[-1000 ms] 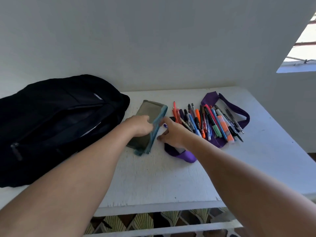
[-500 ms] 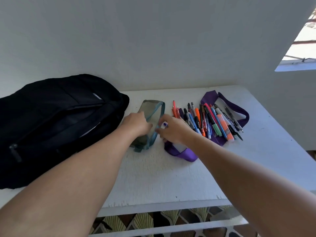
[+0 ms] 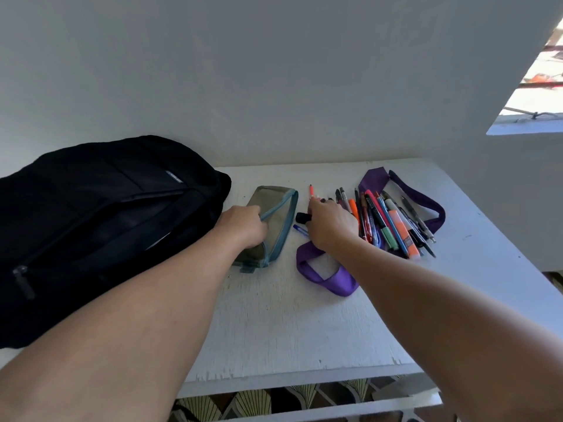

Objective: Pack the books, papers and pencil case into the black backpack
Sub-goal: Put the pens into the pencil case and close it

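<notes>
Filling the case [image 3: 274, 222] before it goes in the backpack [image 3: 100, 220].
Left hand [image 3: 243, 226] pinches its zip edge, holding it open; right hand [image 3: 330, 223], at 3 o'clock, closes round pens [image 3: 393, 226].

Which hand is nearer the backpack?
Left. The left hand grips the pencil case at its zipper edge, just right of the backpack. The right hand is farther right, past the case, at the pens.
</notes>
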Tool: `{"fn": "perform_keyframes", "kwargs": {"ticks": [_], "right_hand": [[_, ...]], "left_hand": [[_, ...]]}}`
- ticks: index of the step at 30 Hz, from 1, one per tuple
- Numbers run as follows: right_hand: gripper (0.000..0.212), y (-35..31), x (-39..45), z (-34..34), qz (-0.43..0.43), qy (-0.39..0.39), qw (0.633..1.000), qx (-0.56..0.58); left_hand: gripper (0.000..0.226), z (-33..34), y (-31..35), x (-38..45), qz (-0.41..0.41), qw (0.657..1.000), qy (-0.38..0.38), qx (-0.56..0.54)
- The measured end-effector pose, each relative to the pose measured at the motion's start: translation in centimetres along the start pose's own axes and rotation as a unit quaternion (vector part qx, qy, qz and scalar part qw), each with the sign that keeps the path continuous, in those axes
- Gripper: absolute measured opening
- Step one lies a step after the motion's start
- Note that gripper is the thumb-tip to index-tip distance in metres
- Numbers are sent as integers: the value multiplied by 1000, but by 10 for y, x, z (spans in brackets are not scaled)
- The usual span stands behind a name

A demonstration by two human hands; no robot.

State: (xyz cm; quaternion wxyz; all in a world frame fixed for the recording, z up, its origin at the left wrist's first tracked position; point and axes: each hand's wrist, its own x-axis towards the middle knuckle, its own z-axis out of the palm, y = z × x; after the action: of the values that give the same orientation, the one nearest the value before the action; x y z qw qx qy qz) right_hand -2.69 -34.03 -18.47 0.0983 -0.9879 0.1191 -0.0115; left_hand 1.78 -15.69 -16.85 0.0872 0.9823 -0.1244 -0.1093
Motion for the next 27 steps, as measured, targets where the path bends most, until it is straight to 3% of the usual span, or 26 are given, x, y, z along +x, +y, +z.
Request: {"fn": "perform_keyframes", "kwargs": {"ticks": [4, 8, 10, 13, 15, 18, 21, 27], "right_hand": [[30, -11, -7, -7, 24, 71, 988, 135], [31, -29, -19, -10, 52, 44, 955, 289], [33, -36, -22, -6, 29, 15, 962, 270], [40, -45, -24, -3, -91, -69, 981, 155], [40, -45, -24, -6, -151, -64, 984, 72], [37, -28, -21, -14, -146, 0, 986, 85], [22, -3, -18, -22, -107, 25, 988, 106], [23, 24, -18, -25, -97, 3, 988, 124]], "left_hand": [[20, -2, 2, 2, -4, 1000, -6, -3], [38, -11, 0, 7, -26, 997, -33, -59], [42, -19, 2, 4, -27, 995, -49, -79], [39, -27, 3, -6, -18, 992, -50, -111], [35, -27, -4, -6, -25, 991, -41, -124], [46, -25, -9, -7, -58, 987, -35, -147], [54, -27, 1, -9, -72, 984, -53, -155], [58, -23, 19, -4, -86, 977, -69, -183]]}}
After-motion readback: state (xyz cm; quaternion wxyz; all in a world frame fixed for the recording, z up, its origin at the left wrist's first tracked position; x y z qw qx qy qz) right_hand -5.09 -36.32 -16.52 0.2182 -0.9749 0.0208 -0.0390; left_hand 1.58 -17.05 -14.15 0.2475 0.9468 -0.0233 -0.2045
